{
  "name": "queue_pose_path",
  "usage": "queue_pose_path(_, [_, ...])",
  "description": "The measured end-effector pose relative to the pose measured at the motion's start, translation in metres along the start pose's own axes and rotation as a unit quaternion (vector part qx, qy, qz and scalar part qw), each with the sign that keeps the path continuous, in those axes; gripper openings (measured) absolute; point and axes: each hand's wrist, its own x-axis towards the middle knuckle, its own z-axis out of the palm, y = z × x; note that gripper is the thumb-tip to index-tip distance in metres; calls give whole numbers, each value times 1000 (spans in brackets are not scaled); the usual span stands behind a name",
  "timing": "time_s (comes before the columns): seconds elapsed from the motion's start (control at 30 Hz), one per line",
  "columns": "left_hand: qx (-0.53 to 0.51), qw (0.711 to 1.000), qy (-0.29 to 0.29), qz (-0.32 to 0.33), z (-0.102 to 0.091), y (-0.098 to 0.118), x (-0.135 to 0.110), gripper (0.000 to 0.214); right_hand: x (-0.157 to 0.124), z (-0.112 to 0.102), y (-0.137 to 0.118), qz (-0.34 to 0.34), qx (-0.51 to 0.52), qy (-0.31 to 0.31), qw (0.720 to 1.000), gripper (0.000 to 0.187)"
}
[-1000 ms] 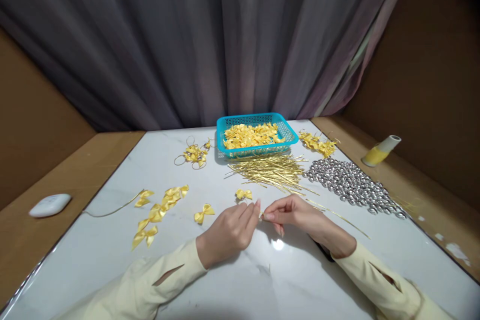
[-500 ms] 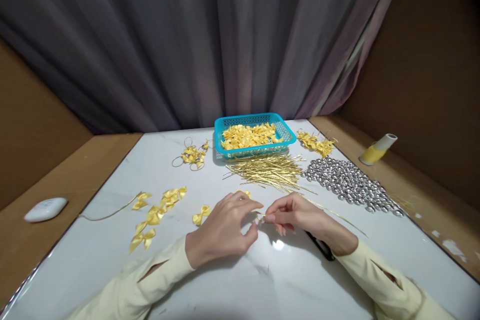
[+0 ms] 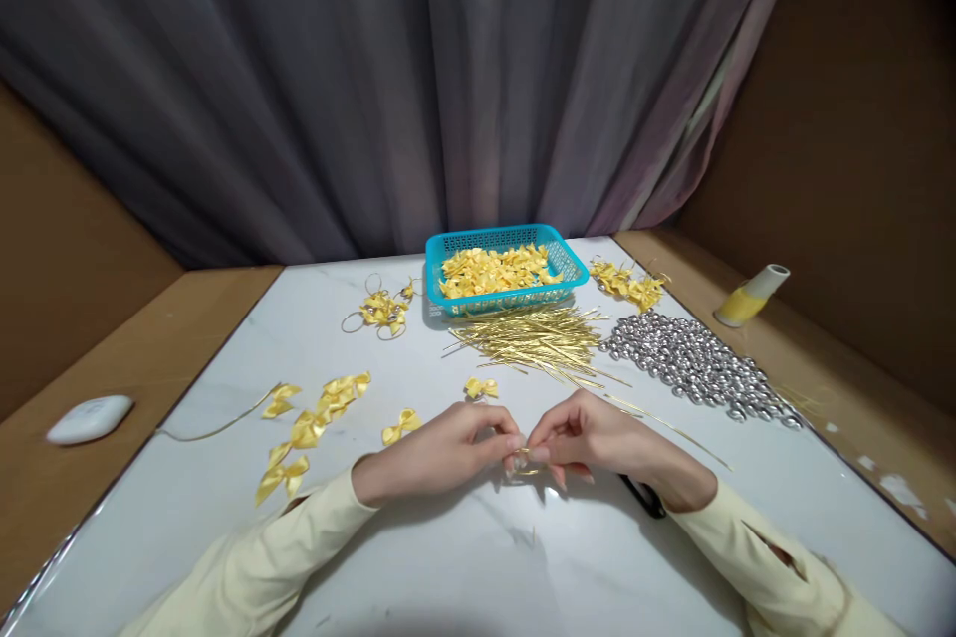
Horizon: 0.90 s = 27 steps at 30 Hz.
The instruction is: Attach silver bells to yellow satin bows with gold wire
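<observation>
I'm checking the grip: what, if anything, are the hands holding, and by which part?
Left hand and right hand pinch a gold wire; the exact part is hidden.

No legible lettering (or numbers)

We see the glossy tabletop (image 3: 597, 577) brightly lit, soft shadows beneath the left hand (image 3: 457, 448) and right hand (image 3: 594, 433), a dim curtain (image 3: 314, 90), and edges stretched by wide-angle distortion.

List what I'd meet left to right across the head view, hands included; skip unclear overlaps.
White rounded object → thin loose cord → leftmost yellow bows → left hand → gold strand → right hand → yellow-and-white cone.
</observation>
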Motion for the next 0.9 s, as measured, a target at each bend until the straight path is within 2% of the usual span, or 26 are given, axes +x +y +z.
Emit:
queue_pose_path(0.3, [-67, 996, -48, -22, 0, -2, 0, 23, 0, 0, -2, 9, 2, -16, 1000, 26])
queue_pose_path(0.57, [-63, 996, -46, -35, 0, -3, 1, 23, -1, 0, -3, 6, -4, -23, 1000, 23])
queue_pose_path(0.7, [-37, 999, -10, -31, 3, -3, 1, 23, -1, 0, -1, -1, -30, -12, 999, 25])
queue_pose_path(0.8, [-15, 999, 35, -24, 1, -6, 2, 23, 0, 3, 0, -4, -63, 25, 998, 23])
queue_pose_path(0.9, [41, 989, 140, 4, -10, -15, 5, 23, 0, 6, -2, -7, -91, 63, 994, 23])
